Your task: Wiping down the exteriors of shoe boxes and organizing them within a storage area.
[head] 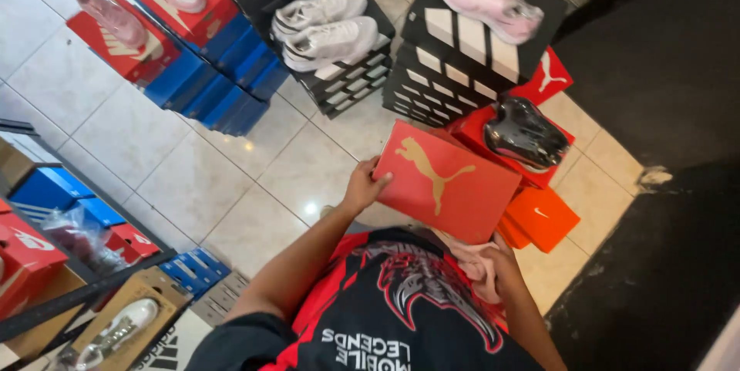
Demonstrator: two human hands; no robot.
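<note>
1. Head view looks down on a person in a black and red shirt (401,317) standing on a pale tiled floor (193,178) among stacks of shoe boxes.
2. The left hand (364,184) holds the near left corner of a red shoe box lid (447,182); its grip is pinched on that edge, thumb on top and fingers underneath.
3. The right hand (493,267) is below the lid's lower right side, against something pink and soft (472,259). I cannot tell whether this grip is closed around it or only resting there.
4. The red lid is held tilted in front of the chest, above the floor, just beside a low pile of red boxes.
5. A glossy black shoe (524,133) lies on that red pile, and an orange box (539,218) sits on the floor just under it.
6. Behind it, a stack of black striped boxes (455,62) carries a pink shoe (482,2).
7. Another black stack bears a pair of white sneakers (327,28).
8. Farther left, blue boxes (220,82) are topped by red boxes with pink shoes (116,18).
9. A dark metal rack (77,278) at the lower left holds more blue and red boxes.
</note>
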